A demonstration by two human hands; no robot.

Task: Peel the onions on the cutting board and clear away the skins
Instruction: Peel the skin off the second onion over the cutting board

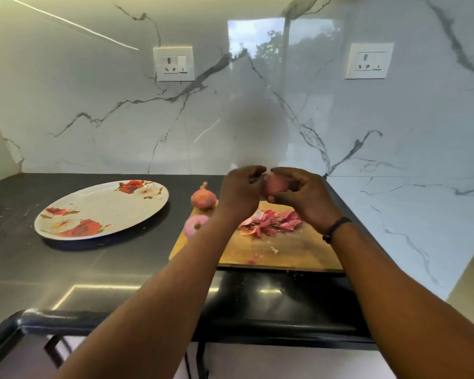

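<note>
My right hand grips a small reddish onion in the air above the wooden cutting board. My left hand meets it from the left, fingers curled and pinching at the onion's top. An unpeeled onion stands at the board's far left corner. In front of it lies a peeled pink onion, partly hidden by my left forearm. A heap of red skins lies in the middle of the board, with a few scraps nearer me.
A white plate with red roses sits on the black counter left of the board. Marble walls rise behind and close on the right, with two sockets. The counter's front edge runs below my forearms.
</note>
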